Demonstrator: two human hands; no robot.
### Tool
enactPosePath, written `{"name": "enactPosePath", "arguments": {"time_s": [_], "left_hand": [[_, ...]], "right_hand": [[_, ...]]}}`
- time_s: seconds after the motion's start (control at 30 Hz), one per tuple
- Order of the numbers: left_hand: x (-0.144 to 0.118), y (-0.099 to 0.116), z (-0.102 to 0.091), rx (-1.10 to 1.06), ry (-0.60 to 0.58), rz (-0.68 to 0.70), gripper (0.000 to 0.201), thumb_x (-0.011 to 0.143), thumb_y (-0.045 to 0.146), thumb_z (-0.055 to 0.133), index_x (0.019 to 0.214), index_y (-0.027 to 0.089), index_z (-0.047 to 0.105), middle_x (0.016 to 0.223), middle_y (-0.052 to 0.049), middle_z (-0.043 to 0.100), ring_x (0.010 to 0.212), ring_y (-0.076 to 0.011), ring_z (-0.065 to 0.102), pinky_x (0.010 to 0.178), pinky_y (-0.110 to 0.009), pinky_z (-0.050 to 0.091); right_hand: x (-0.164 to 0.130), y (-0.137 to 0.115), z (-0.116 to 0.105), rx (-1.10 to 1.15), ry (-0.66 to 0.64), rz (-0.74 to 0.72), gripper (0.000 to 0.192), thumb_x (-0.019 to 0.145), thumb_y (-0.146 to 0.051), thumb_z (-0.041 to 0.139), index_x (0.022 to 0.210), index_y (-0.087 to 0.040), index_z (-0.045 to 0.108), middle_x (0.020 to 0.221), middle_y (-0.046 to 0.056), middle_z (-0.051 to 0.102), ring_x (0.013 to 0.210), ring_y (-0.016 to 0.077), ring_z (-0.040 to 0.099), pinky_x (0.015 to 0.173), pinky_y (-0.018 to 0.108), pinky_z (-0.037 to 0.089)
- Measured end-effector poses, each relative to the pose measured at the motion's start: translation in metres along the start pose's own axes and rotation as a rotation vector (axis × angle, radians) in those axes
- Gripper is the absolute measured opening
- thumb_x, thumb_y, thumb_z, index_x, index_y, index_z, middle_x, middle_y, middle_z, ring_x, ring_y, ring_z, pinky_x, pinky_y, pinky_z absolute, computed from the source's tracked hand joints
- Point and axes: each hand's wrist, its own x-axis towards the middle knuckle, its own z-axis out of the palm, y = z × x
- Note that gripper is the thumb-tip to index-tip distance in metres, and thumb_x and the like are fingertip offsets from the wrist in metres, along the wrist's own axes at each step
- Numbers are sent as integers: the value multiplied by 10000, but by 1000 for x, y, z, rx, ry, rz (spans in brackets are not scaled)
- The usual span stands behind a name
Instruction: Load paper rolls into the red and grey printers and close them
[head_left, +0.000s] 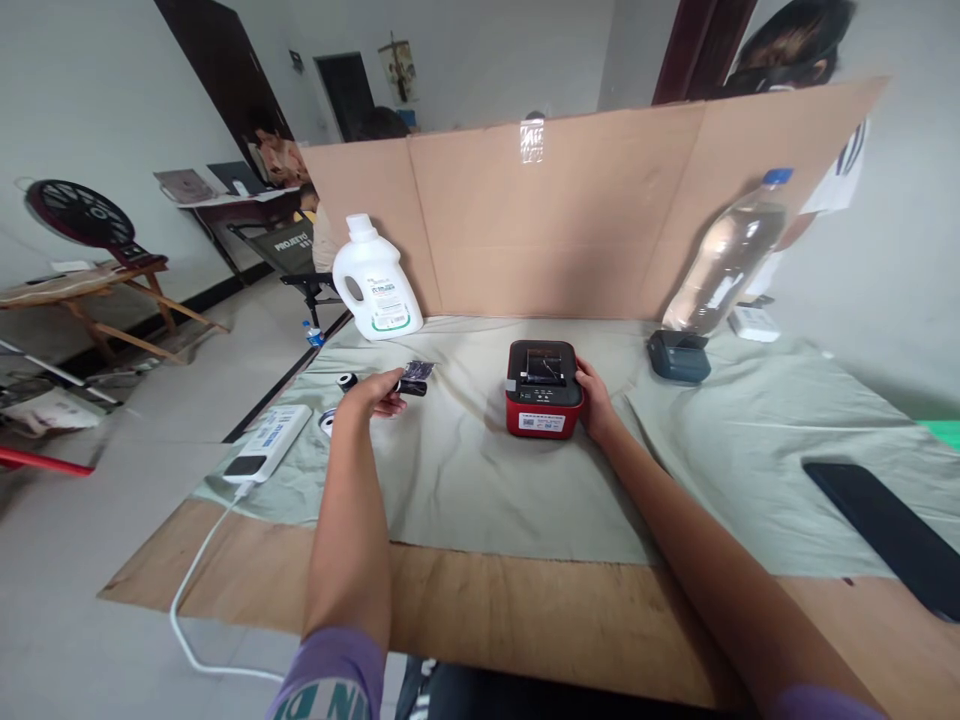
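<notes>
A small boxy label printer with a red plastic body and a black top (543, 388) sits upright on the pale green cloth covering the table (480, 470), its front face with a white barcode sticker turned toward the camera and its top hatch showing a dark recess. Its right side is touched by the right hand (598, 400), which rests against it. A short black cylindrical roll (411, 387) lies on its side on the cloth well left of the printer, at the fingertips of the left hand (373, 392), which curl loosely over it.
</notes>
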Motion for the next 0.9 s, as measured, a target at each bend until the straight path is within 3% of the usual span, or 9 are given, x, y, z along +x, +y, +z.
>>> {"name": "enactPosePath", "arguments": {"time_s": [0.1,0.27,0.47,0.57,0.7,0.9], "left_hand": [[0,-2,0,-159,-166,-97,400,721,571,638,615,216,490,582,-92,671,509,-204,635,576,-340,563],[0,-1,1,-314,-324,-94,372,691,540,614,577,209,487,592,-67,656,491,-168,592,563,-312,542],[3,-5,4,-358,-382,-96,385,728,524,582,548,214,443,549,-38,611,478,-149,567,566,-294,543],[3,-6,1,-339,-304,-83,382,724,570,615,642,203,545,613,-65,669,531,-173,616,555,-288,543],[3,-3,-6,-264,-93,-32,363,699,508,694,847,179,653,832,-101,758,700,-220,716,597,-285,557],[20,-9,-10,-96,187,5,363,677,474,730,799,140,654,888,-138,745,765,-267,728,647,-342,592]], "right_hand": [[0,-1,1,1,-1,2,511,783,-474,676,1262,-302,623,1372,10,630,1335,283,518,1151,489,384],[0,0,1,18,10,15,493,780,-446,679,1246,-296,630,1332,15,656,1303,287,548,1135,494,401],[0,1,-1,-20,5,-3,497,792,-473,664,1258,-303,625,1365,10,635,1331,282,523,1135,488,404],[-1,-1,1,-1,5,8,493,785,-464,673,1248,-300,631,1342,11,650,1318,283,534,1146,489,391],[-1,-2,1,10,22,17,464,773,-447,688,1211,-298,652,1316,7,666,1302,282,546,1150,481,387],[1,0,-1,0,29,15,467,775,-429,678,1215,-274,643,1318,16,665,1258,251,581,1095,426,443]]}}
